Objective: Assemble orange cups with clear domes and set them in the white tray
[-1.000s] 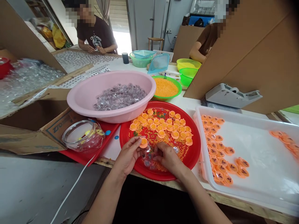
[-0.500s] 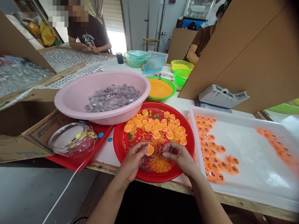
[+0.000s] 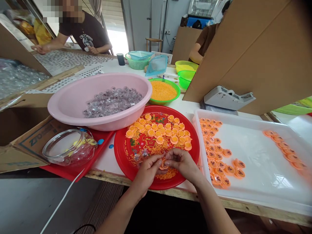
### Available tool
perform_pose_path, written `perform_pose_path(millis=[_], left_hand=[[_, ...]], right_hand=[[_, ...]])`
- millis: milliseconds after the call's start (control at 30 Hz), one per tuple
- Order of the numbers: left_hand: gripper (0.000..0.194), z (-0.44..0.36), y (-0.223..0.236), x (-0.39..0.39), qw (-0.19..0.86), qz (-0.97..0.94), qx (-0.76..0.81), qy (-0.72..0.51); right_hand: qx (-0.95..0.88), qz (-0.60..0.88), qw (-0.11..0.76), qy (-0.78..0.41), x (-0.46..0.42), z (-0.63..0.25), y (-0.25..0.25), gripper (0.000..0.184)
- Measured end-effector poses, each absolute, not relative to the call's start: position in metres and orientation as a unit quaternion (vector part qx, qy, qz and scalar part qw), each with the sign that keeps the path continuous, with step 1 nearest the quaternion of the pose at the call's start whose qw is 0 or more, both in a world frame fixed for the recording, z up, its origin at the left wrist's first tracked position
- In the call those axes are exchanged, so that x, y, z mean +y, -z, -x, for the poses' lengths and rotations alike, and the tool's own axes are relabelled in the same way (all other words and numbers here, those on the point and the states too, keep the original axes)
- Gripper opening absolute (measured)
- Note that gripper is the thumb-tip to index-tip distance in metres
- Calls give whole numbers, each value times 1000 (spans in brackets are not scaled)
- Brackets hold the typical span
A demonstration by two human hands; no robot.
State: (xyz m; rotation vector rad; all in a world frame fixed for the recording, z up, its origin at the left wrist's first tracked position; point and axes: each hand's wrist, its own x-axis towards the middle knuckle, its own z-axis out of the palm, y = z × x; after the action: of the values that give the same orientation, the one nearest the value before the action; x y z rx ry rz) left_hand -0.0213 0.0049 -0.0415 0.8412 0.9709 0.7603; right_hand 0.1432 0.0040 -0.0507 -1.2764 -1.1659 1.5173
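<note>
Low over the near part of a round red tray [image 3: 119, 152], my left hand [image 3: 147, 169] pinches a small orange toy cup with a saucer [image 3: 163, 164]. My right hand [image 3: 181, 162] meets it from the right, with thumb and fingertips closed on the cup's edge. Fingers partly cover the cup, and any small piece between them is hidden. Behind my hands, many similar orange cups [image 3: 159, 139] with yellow-orange filling lie on the tray. Loose orange beads [image 3: 168, 175] are scattered around and beneath my hands. Several small clear pieces [image 3: 143, 154] lie beside my left hand.
A pink basin [image 3: 65, 97] of clear pieces stands behind left. A white tray [image 3: 251, 149] of cups with dark-printed tops is on the right. Beyond are a bead-filled green bowl [image 3: 177, 92] and cardboard panel [image 3: 243, 58]. A glass jar [image 3: 68, 152] sits left. Two people work opposite.
My hands have come together, the right one's fingertips now at the cup in my left. The view has shifted slightly. The person at far left has stretched one arm outward.
</note>
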Motion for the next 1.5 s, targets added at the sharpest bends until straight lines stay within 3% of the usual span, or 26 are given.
perform_pose_path(millis=[367,533,700,867,1200,1367,1500], left_hand=[[28,28,37,-1,626,-533,418,-387],[35,30,33,-4,597,-521,435,-428],[20,29,26,0,579,-534,443,-429],[23,30,23,4,538,-559,440,-452],[26,38,26,1,488,-618,409,-460],[24,35,30,-1,523,-563,447,-458],[25,26,38,-3,555,-492,490,-458]], right_hand=[[-441,551,474,-527,-7,-128,41,25],[-462,562,471,-498,-11,-123,40,22],[-562,545,457,-421,-13,-124,36,21],[-627,543,448,-333,-18,-123,27,16],[-616,525,484,-333,-29,-117,32,19],[-558,513,504,-415,-25,-120,41,17],[-576,527,507,-365,-25,-113,32,17]])
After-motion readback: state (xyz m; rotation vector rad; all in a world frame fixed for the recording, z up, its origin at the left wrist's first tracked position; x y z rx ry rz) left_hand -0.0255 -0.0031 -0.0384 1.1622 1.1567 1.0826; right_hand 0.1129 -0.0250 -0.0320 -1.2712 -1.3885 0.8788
